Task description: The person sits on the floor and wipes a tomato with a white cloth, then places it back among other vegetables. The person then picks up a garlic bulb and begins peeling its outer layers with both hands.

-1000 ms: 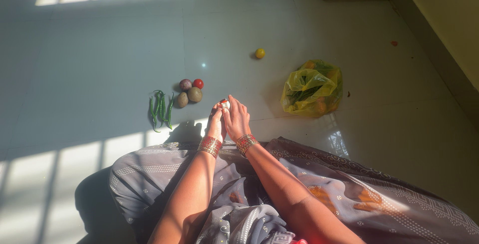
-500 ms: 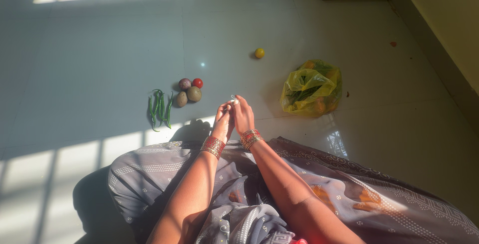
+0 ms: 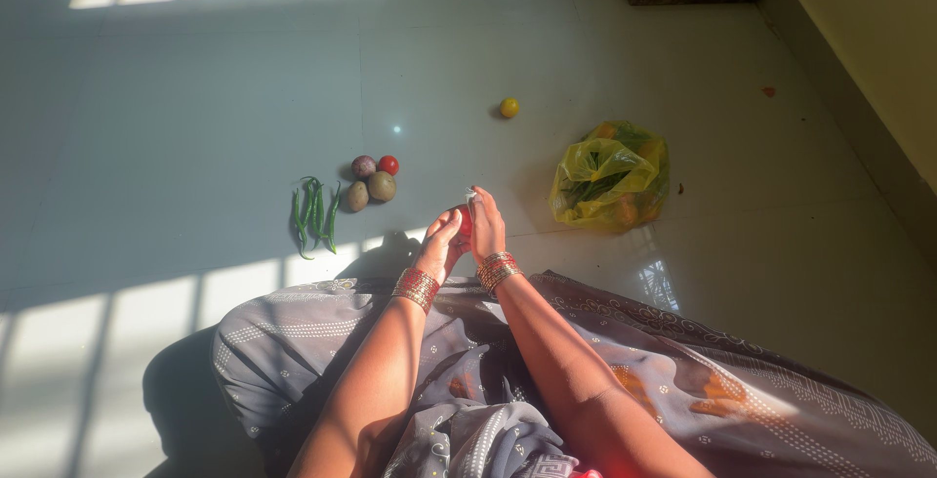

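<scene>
Head view: a small red item [image 3: 464, 221], apparently with a pale wrapping at its top, is clasped between the left hand [image 3: 440, 243] and right hand [image 3: 485, 229], which are pressed together just right of the potatoes [image 3: 370, 190]. Peeling seems under way; a finer fingertip pinch is judged necessary.

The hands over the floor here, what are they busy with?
A person sits on the tiled floor, and the left hand and right hand together hold a small red thing, too hidden to identify. Ahead lie green chillies, a few round vegetables, a small yellow fruit and a yellow plastic bag.
</scene>
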